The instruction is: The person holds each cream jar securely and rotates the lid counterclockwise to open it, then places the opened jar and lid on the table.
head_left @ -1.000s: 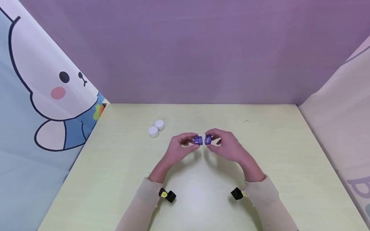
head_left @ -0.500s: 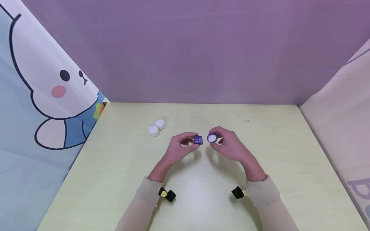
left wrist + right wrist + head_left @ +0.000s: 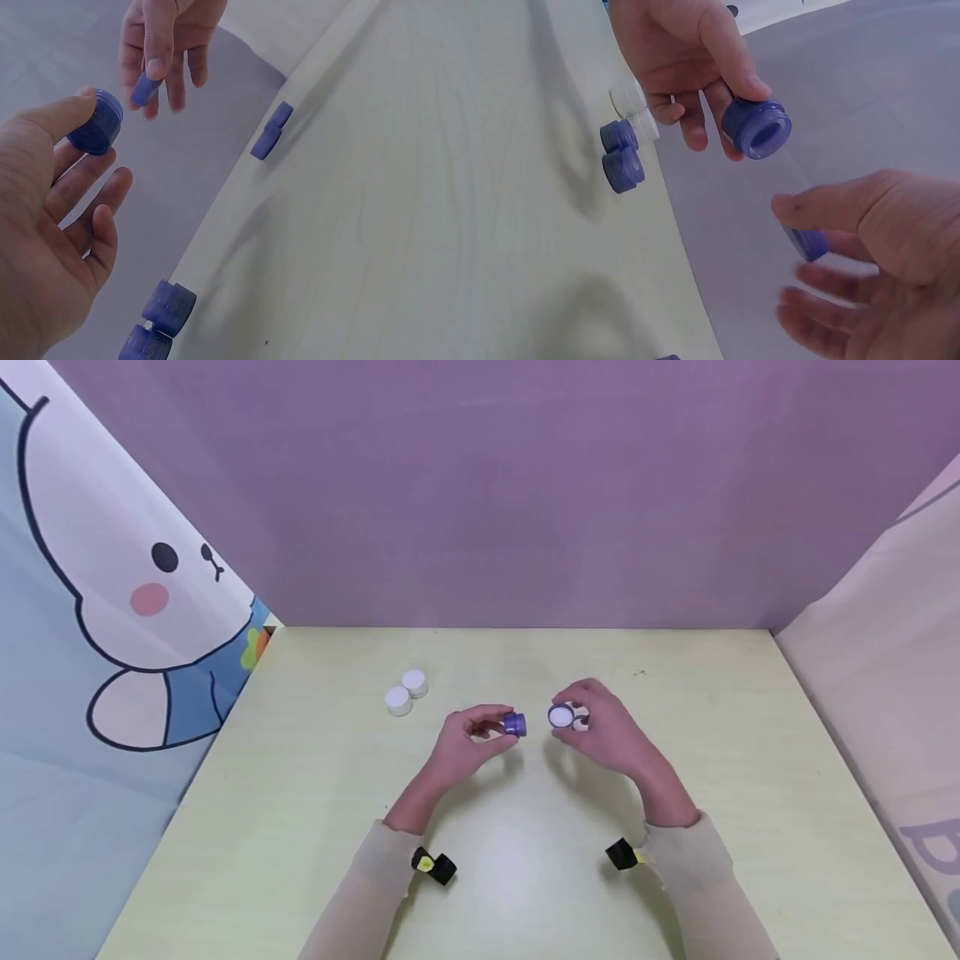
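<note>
Two hands were held above the middle of the pale counter (image 3: 315,827), a small gap between them. A small purple jar (image 3: 514,724) was pinched between the thumb and fingers of the left hand (image 3: 465,747); in the right wrist view the jar (image 3: 756,127) was seen on its side, its open mouth turned toward the other hand. A purple lid (image 3: 561,717) with a white inner face was gripped at its edge by the thumb and fingers of the right hand (image 3: 607,735), clear of the jar and just beside it. In the left wrist view the lid (image 3: 144,88) was seen under the right thumb tip. Neither piece was touching the counter.

Two white-topped jars (image 3: 406,692) were stood side by side, touching, on the far left part of the counter, well apart from the hands. A purple wall (image 3: 510,493) was seen behind the counter, and a cartoon rabbit panel (image 3: 112,593) at its left edge.
</note>
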